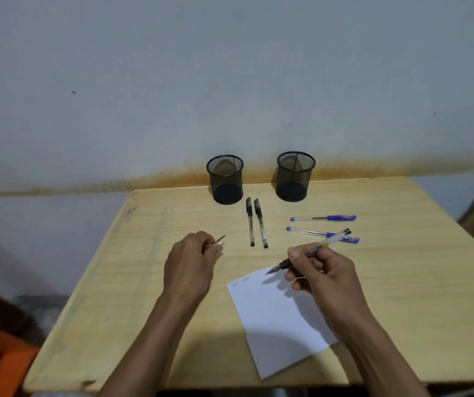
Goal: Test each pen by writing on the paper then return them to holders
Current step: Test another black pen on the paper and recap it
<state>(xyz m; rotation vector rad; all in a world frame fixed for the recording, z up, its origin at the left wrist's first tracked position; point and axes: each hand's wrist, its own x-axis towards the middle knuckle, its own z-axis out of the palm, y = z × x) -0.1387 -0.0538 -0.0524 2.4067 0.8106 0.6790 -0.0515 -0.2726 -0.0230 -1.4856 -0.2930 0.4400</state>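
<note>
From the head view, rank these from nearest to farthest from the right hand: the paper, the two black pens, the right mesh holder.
1. Paper: directly under the right hand.
2. Two black pens: lying side by side, ahead and to its left.
3. Right mesh holder: upright at the table's far edge.

Two bare forearms reach up from the lower edge of the frame toward its centre. The left hand (190,262), left of centre, shows its back to the camera, fingers curled and pinching a pen cap (218,241). The right hand (320,275), right of centre, grips a pen (310,250) in a writing hold, tip angled down-left, knuckles bent.
</note>
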